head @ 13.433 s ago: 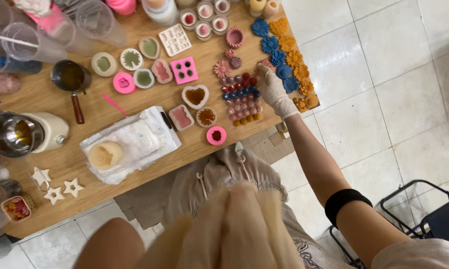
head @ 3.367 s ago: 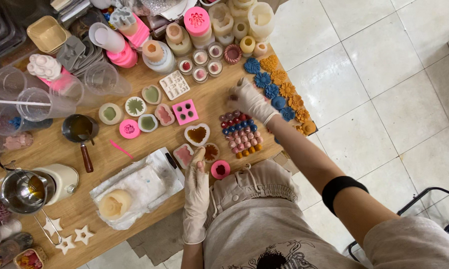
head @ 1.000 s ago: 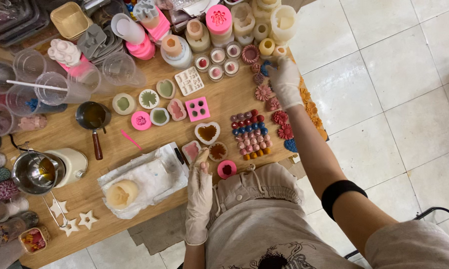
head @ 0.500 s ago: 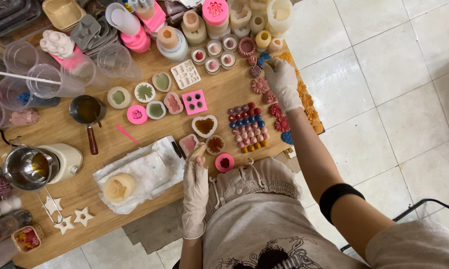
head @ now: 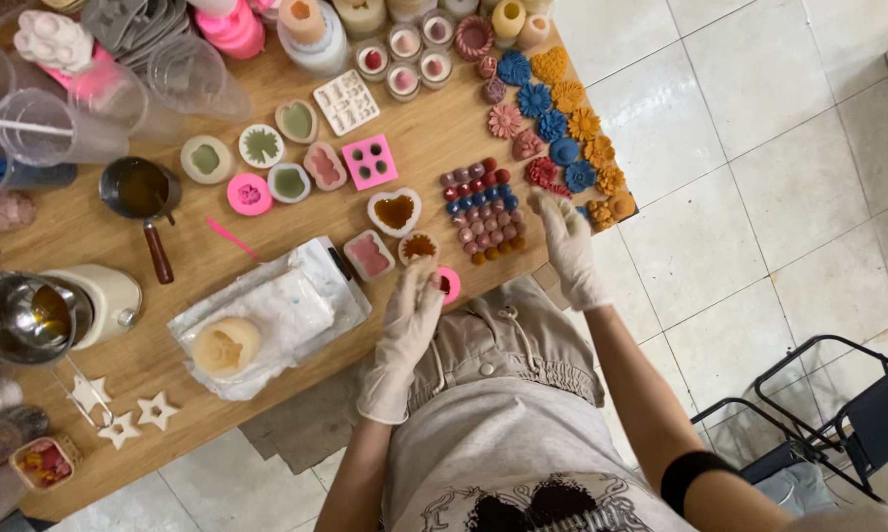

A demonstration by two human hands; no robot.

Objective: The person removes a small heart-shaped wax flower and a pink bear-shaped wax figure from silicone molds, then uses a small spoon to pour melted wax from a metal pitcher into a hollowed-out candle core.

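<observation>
Looking down: I see two gloved hands over a wooden table (head: pixel 99 212).
Left hand (head: pixel 404 325): it hovers at the near edge, fingers loose and holding nothing, just beside a small round pink mold (head: pixel 450 284).
Right hand (head: pixel 567 246): it is past the near right edge, fingers loosely curled; I cannot tell if it pinches anything.
Little wax balls (head: pixel 481 210): they sit in rows, red, blue, pink and orange, just left of the right hand.
Wax flowers (head: pixel 562 123): blue, orange and pink ones lie at the far right corner.
Heart mold (head: pixel 394 211): it holds brown wax, far from the left hand.
Pale candle (head: pixel 225 345): it rests on white paper at the left.
</observation>
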